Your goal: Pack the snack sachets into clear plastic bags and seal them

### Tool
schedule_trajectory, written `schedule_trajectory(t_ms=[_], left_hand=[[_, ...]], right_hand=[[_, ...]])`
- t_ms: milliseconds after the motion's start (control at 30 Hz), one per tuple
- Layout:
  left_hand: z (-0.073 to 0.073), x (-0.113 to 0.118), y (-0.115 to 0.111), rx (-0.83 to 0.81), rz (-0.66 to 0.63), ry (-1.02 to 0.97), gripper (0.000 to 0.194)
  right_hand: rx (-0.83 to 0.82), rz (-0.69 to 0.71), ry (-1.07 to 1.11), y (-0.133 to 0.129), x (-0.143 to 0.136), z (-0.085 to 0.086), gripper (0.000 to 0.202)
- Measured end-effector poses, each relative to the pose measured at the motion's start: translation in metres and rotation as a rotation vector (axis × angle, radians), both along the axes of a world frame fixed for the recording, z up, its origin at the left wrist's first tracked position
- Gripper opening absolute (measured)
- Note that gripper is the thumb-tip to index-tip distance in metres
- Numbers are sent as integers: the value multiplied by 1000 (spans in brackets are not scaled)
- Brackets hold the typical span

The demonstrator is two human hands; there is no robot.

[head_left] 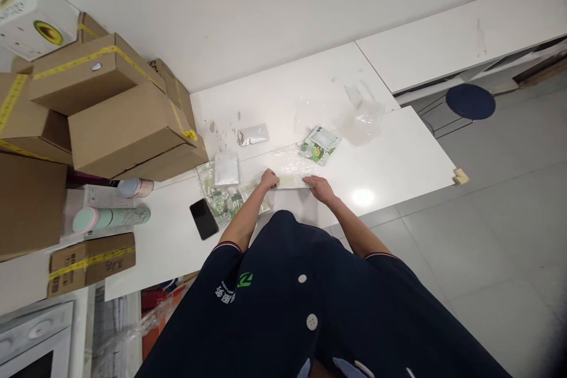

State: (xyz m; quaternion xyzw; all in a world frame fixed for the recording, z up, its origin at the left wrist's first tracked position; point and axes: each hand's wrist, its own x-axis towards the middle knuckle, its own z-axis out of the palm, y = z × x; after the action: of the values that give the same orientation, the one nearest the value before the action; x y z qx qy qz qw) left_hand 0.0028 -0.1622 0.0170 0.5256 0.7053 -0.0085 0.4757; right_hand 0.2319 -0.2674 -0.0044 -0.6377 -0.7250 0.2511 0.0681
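A pale, flat packet in clear plastic (292,181) lies on the white table (376,171) in front of my body. My left hand (269,179) has its fingers closed on the packet's left end. At the right end my right hand (319,188) rests with fingers stretched out on the plastic. Beyond the packet are green and white printed pouches (319,144). Left of my left hand lie a white packet (226,169), several clear-wrapped green pouches (220,201) and, farther back, a silver packet (253,134).
Cardboard boxes (133,130) are stacked at the left. A black phone (204,219), a green bottle (113,218) and a small jar (135,188) stand or lie nearer. Crumpled clear plastic (363,118) lies at the back right. A dark round stool (470,101) is beyond the table.
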Motion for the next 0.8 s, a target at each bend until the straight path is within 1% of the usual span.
schedule_trajectory(t_ms=[67, 100, 167, 267, 333, 367, 433, 500, 600, 700, 800], left_hand=[[2, -8, -4, -49, -57, -83, 53], [3, -14, -6, -83, -89, -135, 51], [3, -26, -11, -172, -119, -244, 39], [2, -42, -17, -273, -82, -369, 21], [2, -48, -19, -270, -76, -412, 12], [2, -50, -19, -241, -97, -423, 9], [2, -49, -18, -140, -155, -430, 9], [1, -44, -14, -16, -190, -392, 13], [-5, -33, -6, 112, -150, -182, 19], [-11, -22, 3, 134, -143, 36, 24], [-14, -17, 9, 128, -185, 143, 26]], right_hand=[[-59, -13, 118, 4, 3, 0, 50], [-91, -16, 178, 5, 5, 0, 47], [-150, -35, 296, 5, 7, 2, 38], [-207, -99, 411, 9, 11, 4, 26], [-228, -156, 436, 16, 13, 4, 22], [-234, -184, 443, 22, 14, 4, 21], [-239, -245, 456, 36, 13, 3, 22], [-238, -316, 447, 50, 9, 1, 25], [-218, -379, 361, 71, 2, -5, 28], [-237, -394, 248, 86, -7, -8, 29], [-291, -438, 117, 94, -17, -9, 32]])
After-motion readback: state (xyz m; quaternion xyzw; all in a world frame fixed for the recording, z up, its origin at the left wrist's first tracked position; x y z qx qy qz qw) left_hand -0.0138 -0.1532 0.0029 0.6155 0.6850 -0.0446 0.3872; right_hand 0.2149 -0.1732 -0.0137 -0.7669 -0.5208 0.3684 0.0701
